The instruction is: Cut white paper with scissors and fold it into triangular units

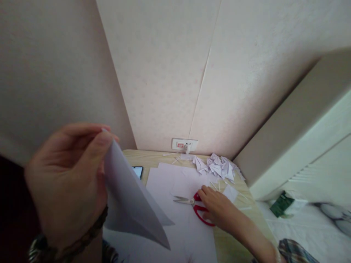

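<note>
My left hand, raised close to the camera, pinches a folded sheet of white paper by its upper corner. The paper hangs down in a slanting double layer. Over on the right, my right hand is closed around the red handles of a pair of scissors. The scissors lie low over white paper sheets, blades pointing left and slightly apart. Part of the sheets is hidden behind the raised paper.
Folded white paper pieces are heaped at the table's back right, with thin strips nearby. A phone lies at the left on the wooden table. A wall socket holds a plug. A green packet rests on white bedding.
</note>
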Available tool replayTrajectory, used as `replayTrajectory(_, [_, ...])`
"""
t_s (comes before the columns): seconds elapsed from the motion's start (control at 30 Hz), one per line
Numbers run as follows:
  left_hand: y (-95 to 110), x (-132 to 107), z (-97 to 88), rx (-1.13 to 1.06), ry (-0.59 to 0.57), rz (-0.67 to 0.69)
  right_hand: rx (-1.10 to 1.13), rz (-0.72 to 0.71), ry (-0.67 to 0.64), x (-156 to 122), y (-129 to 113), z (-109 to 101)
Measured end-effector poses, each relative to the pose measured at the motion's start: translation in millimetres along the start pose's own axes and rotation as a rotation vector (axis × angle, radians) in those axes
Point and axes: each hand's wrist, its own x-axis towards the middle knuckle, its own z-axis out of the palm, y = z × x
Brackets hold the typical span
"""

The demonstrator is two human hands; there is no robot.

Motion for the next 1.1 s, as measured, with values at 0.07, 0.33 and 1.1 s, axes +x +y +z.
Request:
replayTrajectory(0.07, [2.5,-3.0,8.3,-0.053,-0.025,-0.045,0.001,-0.003,0.011,2.7,-1.0,8.4])
replayTrajectory(0.33, [1.8,-7.5,16.6,-0.187,-0.166,-0.259,0.389,-0.030,0.147,-15.0,33.9,-20.3])
replayTrajectory(1.1, [2.2,-25.4,31.9,-0.232,-0.286,-0.339,0.950,-0.163,0.714,-8.8,-87.7,-81.3])
